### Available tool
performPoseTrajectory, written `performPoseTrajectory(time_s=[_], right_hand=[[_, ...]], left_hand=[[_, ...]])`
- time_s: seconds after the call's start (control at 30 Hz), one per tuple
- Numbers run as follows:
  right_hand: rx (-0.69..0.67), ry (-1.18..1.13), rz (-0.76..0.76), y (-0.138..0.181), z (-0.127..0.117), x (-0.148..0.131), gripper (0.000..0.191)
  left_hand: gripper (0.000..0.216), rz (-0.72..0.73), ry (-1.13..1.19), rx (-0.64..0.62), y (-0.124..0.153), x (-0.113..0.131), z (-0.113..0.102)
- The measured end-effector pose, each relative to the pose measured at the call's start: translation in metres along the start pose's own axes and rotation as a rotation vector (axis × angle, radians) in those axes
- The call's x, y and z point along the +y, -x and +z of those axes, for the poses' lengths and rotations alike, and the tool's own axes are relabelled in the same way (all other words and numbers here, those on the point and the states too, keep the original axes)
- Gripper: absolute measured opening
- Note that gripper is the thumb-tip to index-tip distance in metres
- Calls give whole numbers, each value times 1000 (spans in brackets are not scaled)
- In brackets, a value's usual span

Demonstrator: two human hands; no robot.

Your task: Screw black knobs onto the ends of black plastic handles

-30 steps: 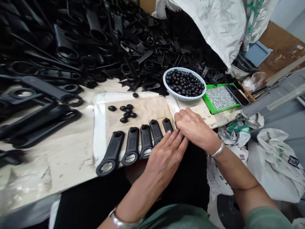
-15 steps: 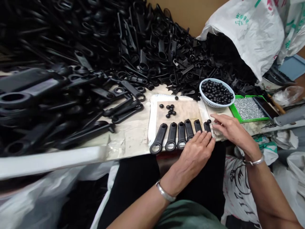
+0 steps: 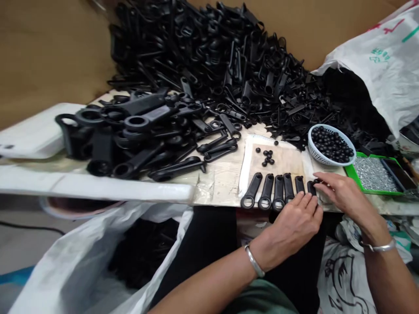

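Observation:
Several black plastic crank handles (image 3: 266,192) lie side by side in a row on a white cloth (image 3: 244,174), ring ends toward me. My left hand (image 3: 291,226) rests over the lower ends of the handles on the right, fingers stretched out and lying on them; their ring ends are hidden beneath it. At the upper end of the rightmost handle (image 3: 311,188) my right hand (image 3: 347,196) has thumb and forefinger on either side of a small black ball knob (image 3: 316,181). More loose ball knobs (image 3: 267,156) lie on the cloth above the row.
A light blue basket (image 3: 312,152) full of black balls stands beyond my right hand. Beside it is a green tray (image 3: 355,174) of small metal pieces with a dark flat object. A large heap of black parts (image 3: 203,56) covers the back; an open white sack (image 3: 65,266) hangs below left.
The view has swung left, so the table appears farther right. My right thumb and forefinger have closed around the ball knob on the rightmost handle. My left hand stays on the handles.

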State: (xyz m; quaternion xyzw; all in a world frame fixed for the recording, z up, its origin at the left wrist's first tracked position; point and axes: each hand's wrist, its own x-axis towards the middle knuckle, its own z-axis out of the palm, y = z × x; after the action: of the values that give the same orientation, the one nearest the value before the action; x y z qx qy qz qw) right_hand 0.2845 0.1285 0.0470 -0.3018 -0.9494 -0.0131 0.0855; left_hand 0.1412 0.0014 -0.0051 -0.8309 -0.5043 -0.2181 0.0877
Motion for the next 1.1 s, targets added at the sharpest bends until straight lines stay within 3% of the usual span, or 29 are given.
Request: performPoseTrajectory(time_s=[0.13, 0.33, 0.5, 0.57, 0.67, 0.83, 0.97, 1.1], right_hand=[[82, -7, -18, -32, -14, -17, 26], [-180, -104, -77, -100, -3, -61, 11], [-282, -63, -45, -124, 15, -71, 13], [-256, -169, -36, -122, 16, -64, 14], [-174, -533, 4, -109, 7, -49, 11], [-111, -994, 115, -75, -8, -33, 24], [-76, -1025, 147, -53, -7, -27, 31], [-8, -825, 82, -37, -7, -18, 26]], left_hand=[[34, -23, -78, 46, 7, -2, -5], [39, -105, -162, 23, 14, -7, -17], [38, -80, -147, 32, 13, -11, -12], [37, -73, -138, 59, 14, -12, -7], [34, -65, -122, 113, 15, -12, -1], [33, -72, -104, 69, 15, -12, 2], [32, -83, -105, 91, 15, -10, 6], [32, -72, -120, 119, 17, -9, 10]])
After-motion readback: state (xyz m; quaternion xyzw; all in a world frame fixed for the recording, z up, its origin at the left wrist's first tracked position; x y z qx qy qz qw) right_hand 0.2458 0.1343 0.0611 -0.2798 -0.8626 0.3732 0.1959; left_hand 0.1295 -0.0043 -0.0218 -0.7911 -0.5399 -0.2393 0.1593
